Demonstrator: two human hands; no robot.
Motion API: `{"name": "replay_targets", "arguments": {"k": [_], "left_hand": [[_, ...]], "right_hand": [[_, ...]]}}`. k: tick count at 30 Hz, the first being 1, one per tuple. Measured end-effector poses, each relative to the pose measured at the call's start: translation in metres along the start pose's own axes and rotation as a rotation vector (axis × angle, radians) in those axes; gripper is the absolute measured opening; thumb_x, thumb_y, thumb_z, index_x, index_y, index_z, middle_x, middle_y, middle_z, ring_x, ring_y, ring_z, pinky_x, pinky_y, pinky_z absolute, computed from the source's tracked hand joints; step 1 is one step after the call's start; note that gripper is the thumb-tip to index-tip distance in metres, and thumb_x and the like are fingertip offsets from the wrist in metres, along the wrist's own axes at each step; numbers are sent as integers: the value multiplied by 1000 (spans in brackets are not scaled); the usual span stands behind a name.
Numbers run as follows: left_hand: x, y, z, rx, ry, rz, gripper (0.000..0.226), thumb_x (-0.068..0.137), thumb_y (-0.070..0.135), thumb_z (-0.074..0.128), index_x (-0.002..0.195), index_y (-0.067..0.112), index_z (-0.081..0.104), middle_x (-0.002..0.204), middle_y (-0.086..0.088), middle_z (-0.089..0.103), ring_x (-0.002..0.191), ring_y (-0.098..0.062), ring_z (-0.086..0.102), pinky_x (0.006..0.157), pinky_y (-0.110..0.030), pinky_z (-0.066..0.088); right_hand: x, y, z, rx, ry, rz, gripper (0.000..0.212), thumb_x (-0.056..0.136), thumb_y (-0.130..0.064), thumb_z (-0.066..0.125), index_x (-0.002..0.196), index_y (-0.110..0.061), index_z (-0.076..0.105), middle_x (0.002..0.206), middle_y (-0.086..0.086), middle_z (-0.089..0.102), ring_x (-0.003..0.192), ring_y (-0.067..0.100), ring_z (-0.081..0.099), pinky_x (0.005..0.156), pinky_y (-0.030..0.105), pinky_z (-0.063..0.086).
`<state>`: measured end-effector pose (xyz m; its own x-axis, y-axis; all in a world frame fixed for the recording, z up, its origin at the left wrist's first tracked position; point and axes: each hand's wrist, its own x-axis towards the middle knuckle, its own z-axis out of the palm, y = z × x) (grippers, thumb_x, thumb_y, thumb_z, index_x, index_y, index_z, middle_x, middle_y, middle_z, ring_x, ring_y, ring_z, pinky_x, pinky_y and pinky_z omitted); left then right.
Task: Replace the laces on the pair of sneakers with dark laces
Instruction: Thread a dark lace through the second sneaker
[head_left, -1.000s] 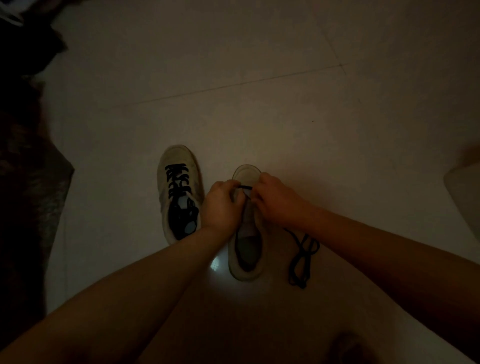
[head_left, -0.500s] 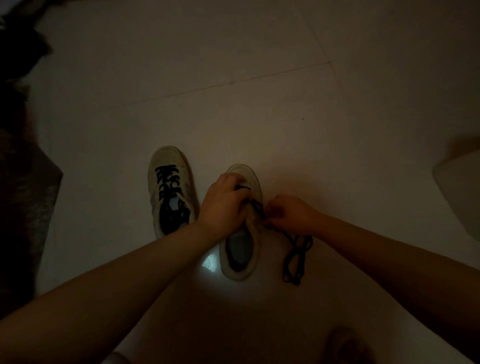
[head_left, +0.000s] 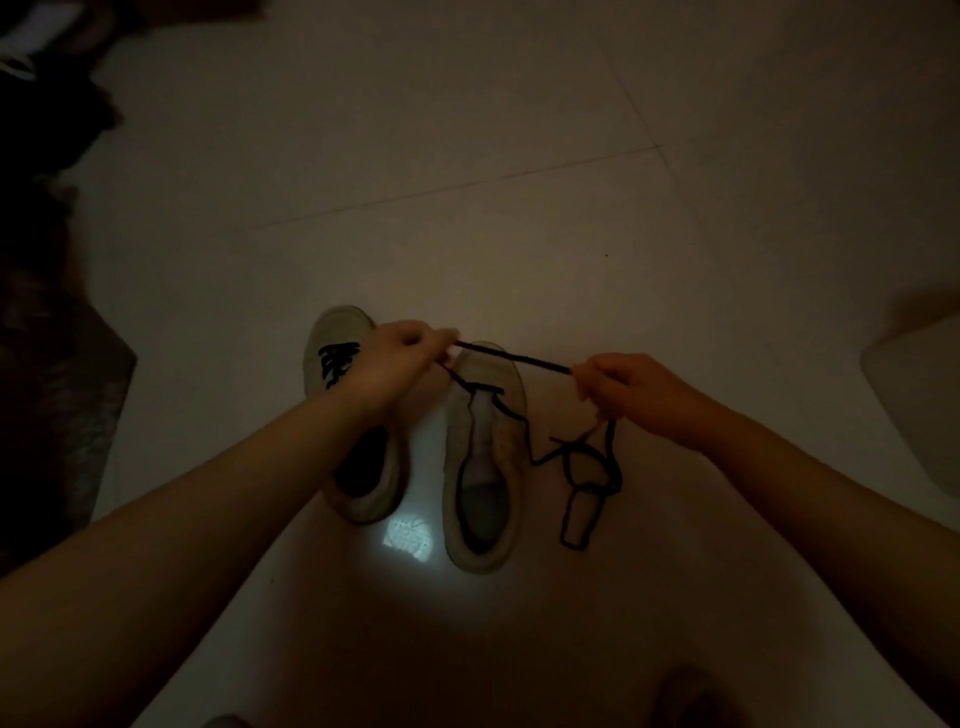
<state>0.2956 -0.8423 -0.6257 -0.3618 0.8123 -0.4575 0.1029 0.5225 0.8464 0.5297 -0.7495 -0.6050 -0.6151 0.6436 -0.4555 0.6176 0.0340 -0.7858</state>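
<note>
Now both forearms reach forward over the pale floor (head_left: 467, 156). The left hand (head_left: 400, 358) and right hand (head_left: 628, 387) each pinch the dark lace (head_left: 514, 357), stretched taut between them above the right sneaker (head_left: 485, 457). Its slack runs through the far eyelets and loops on the floor to the right. Just left, the other sneaker (head_left: 340, 364) is already dark-laced.

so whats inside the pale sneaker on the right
Inside the pale right-hand sneaker, the light tongue and greyish insole show, the heel end in shadow. One dark lace crosses its toe-end eyelets; the left hand and right hand pinch it. The toe interior is covered.
</note>
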Motion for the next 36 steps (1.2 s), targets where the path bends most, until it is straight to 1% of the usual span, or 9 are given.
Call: {"name": "replay_targets", "arguments": {"k": [4,10,13,20,25,29,31,34,36], "left_hand": [[6,-14,-5,282,114,-106,32,89,37,60,86,5,60,83,-12,61,70,-17,54,70,-26,43],[-11,10,19,862,-139,748,66,82,57,39,135,18,47,121,-3,62,119,-20,52,113,-46,23],[-7,23,23,990,-161,735,52,86,41,30,121,18,60,101,-3,70,100,-20,63,114,-37,11],[10,11,-41,993,255,462,27,97,28,46,104,18,71,95,-6,72,91,-29,65,76,-28,37],[17,1,-56,1164,237,167,27,94,25,47,112,23,69,111,-9,66,108,-31,54,91,-35,34],[2,6,-33,1000,409,572,21,85,23,58,99,14,70,98,-11,65,94,-33,58,81,-38,37],[-21,15,-4,841,169,704,27,89,36,52,84,17,69,77,-4,65,71,-22,60,66,-31,41],[-45,18,45,646,-341,403,33,91,44,52,82,15,65,69,-6,64,60,-18,58,58,-31,44],[-44,13,61,456,-352,308,30,93,31,55,70,13,59,62,-8,59,54,-12,54,56,-28,43]], "right_hand": [[0,-1,-15,33,-11,43,33,96,-31,44,78,-10,61,62,-1,47,53,4,48,60,18,46],[9,-35,1,-154,-163,-75,22,96,-29,48,89,-16,65,68,-9,54,58,-1,50,58,14,42],[15,-48,4,-194,-99,-133,15,95,-26,52,89,-20,65,69,-9,57,59,-4,52,58,9,42],[3,-26,-20,22,-62,-22,21,96,-24,50,85,-20,66,63,-4,51,54,8,44,57,24,39],[4,-25,-13,62,-156,34,31,100,-28,40,93,-15,68,67,-6,58,54,7,45,53,22,36],[15,-27,4,514,-97,111,32,101,-21,35,87,-8,60,65,-2,54,51,5,44,48,17,35],[20,-31,13,855,-94,176,31,101,-21,34,84,-9,56,63,-2,52,48,5,42,45,16,32],[23,-44,25,1226,-146,172,30,100,-23,31,82,-12,53,64,-4,51,48,5,42,45,16,31],[23,-51,29,1367,-119,148,31,100,-23,30,82,-12,53,64,-4,55,50,4,46,46,15,34]]}}
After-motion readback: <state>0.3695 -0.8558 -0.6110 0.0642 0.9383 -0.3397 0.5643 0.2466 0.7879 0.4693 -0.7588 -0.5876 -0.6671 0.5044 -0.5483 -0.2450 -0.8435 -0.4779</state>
